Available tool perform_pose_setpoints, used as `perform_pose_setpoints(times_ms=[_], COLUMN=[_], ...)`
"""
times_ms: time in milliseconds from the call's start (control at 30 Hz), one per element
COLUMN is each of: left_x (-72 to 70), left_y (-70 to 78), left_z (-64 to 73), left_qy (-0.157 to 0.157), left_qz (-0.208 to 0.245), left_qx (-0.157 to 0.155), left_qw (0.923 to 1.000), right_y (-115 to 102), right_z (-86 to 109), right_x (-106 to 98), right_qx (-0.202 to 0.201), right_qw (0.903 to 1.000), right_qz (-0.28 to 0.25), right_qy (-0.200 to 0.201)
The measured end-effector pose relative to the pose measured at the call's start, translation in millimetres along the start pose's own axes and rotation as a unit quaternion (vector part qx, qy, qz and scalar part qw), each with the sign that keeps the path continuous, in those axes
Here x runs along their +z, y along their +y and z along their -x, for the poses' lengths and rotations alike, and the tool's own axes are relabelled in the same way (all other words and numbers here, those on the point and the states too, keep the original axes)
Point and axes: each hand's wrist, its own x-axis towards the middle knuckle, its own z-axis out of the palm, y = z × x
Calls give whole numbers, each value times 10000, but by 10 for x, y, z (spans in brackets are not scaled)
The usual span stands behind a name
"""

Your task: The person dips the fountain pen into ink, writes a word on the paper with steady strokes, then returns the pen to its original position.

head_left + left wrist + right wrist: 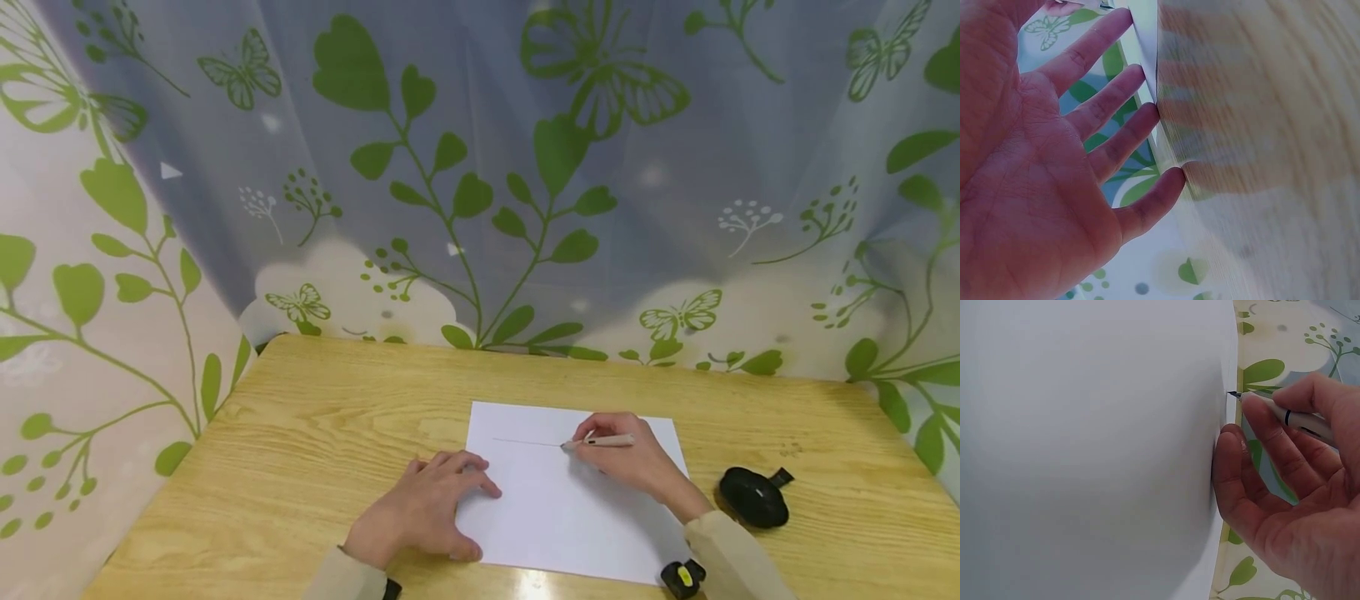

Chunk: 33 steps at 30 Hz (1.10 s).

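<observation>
A white sheet of paper [555,525] lies on the wooden table, with a thin dark line [525,442] across its upper part. My right hand [630,460] pinches a pale fountain pen [618,440], whose dark nib [1234,394] touches the paper at the line's right end. The lower fingers of that hand rest against the sheet. Over the sheet's left edge, my left hand [431,504] is spread. In the left wrist view its slightly bent fingers [1116,144] touch down with the tips, partly on paper and partly on wood; the palm is raised.
On the table [337,400], right of the paper, sits a black rounded case [753,497] with a short strap. Behind the table hangs a curtain [480,167] printed with green leaves and butterflies, and it continues down the left side. A black device [682,577] is at the right wrist.
</observation>
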Motion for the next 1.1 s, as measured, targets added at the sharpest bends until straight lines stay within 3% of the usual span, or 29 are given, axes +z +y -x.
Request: perform_pose_setpoints(times_ms=[667, 1100], left_x=[19, 12], left_y=[-29, -22], left_z=[-9, -7], left_qy=[53, 42], left_qz=[-18, 34], left_qx=[71, 58], left_qw=[10000, 10000], right_y=[69, 117], right_z=[75, 110], right_x=[-97, -209], right_qx=[34, 187], right_qw=[9993, 9994], right_qz=[268, 239], right_qy=[240, 187])
